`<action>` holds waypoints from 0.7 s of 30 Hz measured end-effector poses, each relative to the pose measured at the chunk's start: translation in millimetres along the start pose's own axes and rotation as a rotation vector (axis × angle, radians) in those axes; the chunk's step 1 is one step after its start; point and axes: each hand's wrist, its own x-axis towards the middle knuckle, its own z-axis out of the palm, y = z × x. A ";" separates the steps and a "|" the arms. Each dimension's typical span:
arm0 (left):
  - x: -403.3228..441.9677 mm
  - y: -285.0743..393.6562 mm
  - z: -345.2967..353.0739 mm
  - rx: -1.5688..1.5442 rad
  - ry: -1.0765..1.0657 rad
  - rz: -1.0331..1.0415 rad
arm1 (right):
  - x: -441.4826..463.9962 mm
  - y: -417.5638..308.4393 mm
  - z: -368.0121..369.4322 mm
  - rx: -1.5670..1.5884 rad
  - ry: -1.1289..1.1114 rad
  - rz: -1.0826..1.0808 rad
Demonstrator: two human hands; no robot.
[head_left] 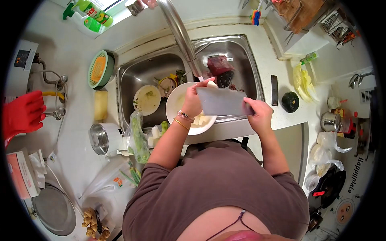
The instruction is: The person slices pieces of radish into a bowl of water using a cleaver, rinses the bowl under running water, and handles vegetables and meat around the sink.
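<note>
Over the front edge of a double sink (pixel 136 76), got a cleaver (pixel 221 101) held flat-ish above a white bowl (pixel 172 105). See the right hand (pixel 260 114) clamped on its handle, and the left hand (pixel 194 99) closed around a pale piece (pixel 212 84) right by the blade. Can spot more pale chunks (pixel 204 120) down in the bowl. Can't tell what food, honestly.

Got a plate (pixel 141 103) with green scraps in the left basin, a dark red lump (pixel 220 65) in the right one, and a steel tap (pixel 179 30) leaning in from the back.

Pretty packed white counter (pixel 78 128) too. On the left, count a green colander (pixel 109 73) with something orange inside, a metal pot (pixel 97 138), bagged greens (pixel 139 138), knobbly ginger (pixel 88 219) down near the bottom, plus a red glove (pixel 25 112) out at the side. On the right, find a dark green squash (pixel 290 102) and loose cabbage leaves (pixel 304 82), with black pans farther along near a wall marked "Happyplate". Way up left, see bottles (pixel 93 14) by a bright window.
</note>
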 end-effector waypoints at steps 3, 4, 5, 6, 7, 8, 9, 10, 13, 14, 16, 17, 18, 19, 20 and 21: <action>3.1 -7.3 -7.6 -0.141 -0.057 0.012 | 9.6 -6.4 -2.2 -0.062 -0.042 -0.099; 1.3 -9.5 -8.5 -0.053 0.014 0.009 | 13.1 -8.3 -1.6 -0.074 -0.036 -0.121; 1.9 -9.6 -9.5 -0.065 -0.001 0.002 | 15.7 -9.1 -1.8 -0.088 -0.033 -0.144; 1.9 -9.6 -12.5 -0.078 -0.015 -0.004 | 17.6 -9.0 -1.9 -0.098 -0.043 -0.148; 2.1 -10.2 -15.6 -0.090 -0.028 -0.011 | 19.2 -8.6 -1.7 -0.107 -0.053 -0.153; 3.4 -12.1 -19.0 -0.101 -0.030 -0.019 | 20.7 -8.4 -1.5 -0.116 -0.064 -0.158; 5.2 -13.8 -22.4 -0.112 -0.032 -0.026 | 22.6 -8.9 -1.3 -0.113 -0.063 -0.161; 6.4 -15.3 -24.8 -0.123 -0.034 -0.033 | 24.4 -9.5 -1.1 -0.110 -0.063 -0.164; 6.3 -12.5 -21.6 0.032 -0.007 -0.006 | 26.9 -9.4 -0.7 -0.110 -0.074 -0.157; 7.0 -12.5 -24.0 0.027 -0.039 -0.014 | 27.6 -9.2 -0.4 -0.112 -0.079 -0.152; 8.7 -12.1 -31.1 0.017 -0.104 -0.031 | 28.9 -8.5 0.2 -0.112 -0.093 -0.138; 8.1 -10.0 -30.7 -0.123 -0.154 -0.072 | 29.8 -7.9 0.5 -0.111 -0.100 -0.131; 6.7 -7.4 -29.0 -0.263 -0.203 -0.113 | 31.1 -5.2 0.7 -0.111 -0.106 -0.117; 5.0 -6.2 -28.2 -0.403 -0.252 -0.155 | 32.3 0.1 0.7 -0.111 -0.112 -0.102; 2.3 -6.0 -22.0 -0.271 -0.200 -0.070 | 32.8 6.1 0.6 -0.110 -0.118 -0.088; -0.4 -5.7 -15.9 -0.134 -0.137 0.006 | 30.3 14.9 2.6 -0.121 -0.088 -0.036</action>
